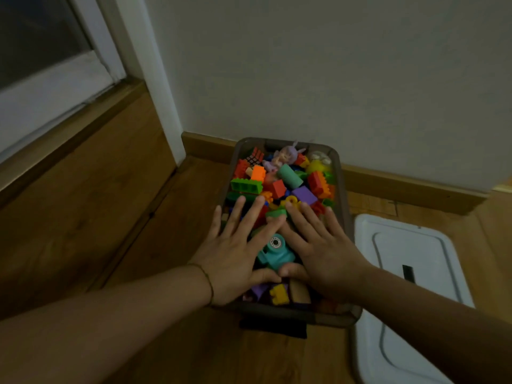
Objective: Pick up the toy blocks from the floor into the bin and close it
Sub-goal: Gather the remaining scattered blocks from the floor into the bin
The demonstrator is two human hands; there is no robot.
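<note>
Fingers [235, 214] of left hand [235, 256] and right hand [324, 253] splay wide, flat, seemingly pressing toy blocks [277, 187] heaped under them in the bin [343, 195].

Dim indoor light, low contrast, soft focus.
Wall [332, 65] evenly grey, no glare; right forearm [443, 328] in deep shadow at lower edge; window frame [97, 42] blurred, bowed by wide-angle lens; toy blocks [278, 188] colours legible.

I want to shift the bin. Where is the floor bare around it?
Bare floor lies left of the bin, up to the wooden step. Right, the lid takes the floor. The bin is heaped, left hand and right hand flat on top.
</note>
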